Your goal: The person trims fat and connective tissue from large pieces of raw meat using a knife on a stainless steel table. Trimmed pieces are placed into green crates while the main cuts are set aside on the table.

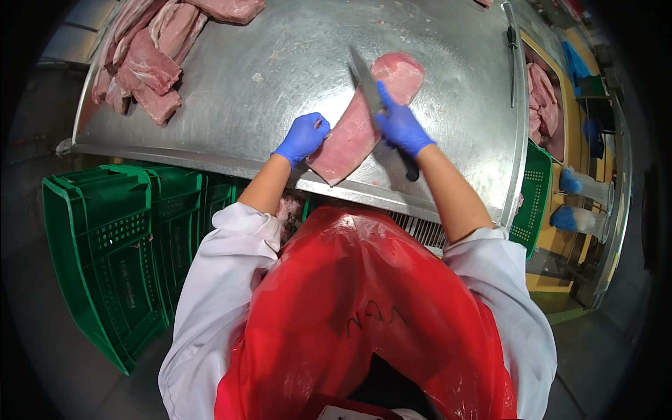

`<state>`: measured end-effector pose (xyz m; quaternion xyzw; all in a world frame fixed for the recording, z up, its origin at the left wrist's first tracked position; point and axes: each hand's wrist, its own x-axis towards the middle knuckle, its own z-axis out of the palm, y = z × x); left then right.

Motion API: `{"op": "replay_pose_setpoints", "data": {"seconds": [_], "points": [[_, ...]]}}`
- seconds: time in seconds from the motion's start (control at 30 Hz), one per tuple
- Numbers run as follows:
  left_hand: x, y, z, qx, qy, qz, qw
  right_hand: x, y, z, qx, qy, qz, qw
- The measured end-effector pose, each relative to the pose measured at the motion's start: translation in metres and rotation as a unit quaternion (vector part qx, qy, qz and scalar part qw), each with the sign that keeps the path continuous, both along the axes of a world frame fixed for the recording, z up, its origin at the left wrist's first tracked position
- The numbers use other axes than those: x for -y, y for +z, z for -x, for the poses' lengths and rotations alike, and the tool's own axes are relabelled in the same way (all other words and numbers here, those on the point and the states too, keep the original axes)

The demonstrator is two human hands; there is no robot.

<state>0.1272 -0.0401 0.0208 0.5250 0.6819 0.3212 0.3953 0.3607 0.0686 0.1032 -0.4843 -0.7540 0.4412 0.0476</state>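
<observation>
A long slab of pink raw meat (350, 140) lies slantwise on the steel table. My right hand (402, 126), in a blue glove, grips a knife (364, 78) over the slab's right side. Its wide blade points away and to the left, across the meat's far left edge; the black handle end sticks out below my palm. Whether the blade touches the meat I cannot tell. Beside the near left edge of the slab, my gloved left hand (306, 136) is closed with curled fingers. A small pinkish bit seems to show at its fingertips, too small to name.
Several meat pieces (150, 66) are piled at the table's (273, 98) far left. A thin dark rod-like tool (512, 66) lies along its right edge. Green crates (105, 245) stand below at left; another green crate (533, 199) and a container of meat (542, 105) are at right.
</observation>
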Motion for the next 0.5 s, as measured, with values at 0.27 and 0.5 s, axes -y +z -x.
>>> {"op": "replay_pose_setpoints", "data": {"seconds": [0.27, 0.5], "points": [[0.000, 0.000, 0.009, -0.001, -0.015, -0.025, 1.000, 0.055, 0.038, 0.025, 0.119, 0.223, 0.136, 0.958], [-0.006, 0.074, 0.042, 0.103, -0.002, -0.037, 0.994, 0.069, 0.069, 0.008, 0.184, 0.223, 0.203, 0.936]]}}
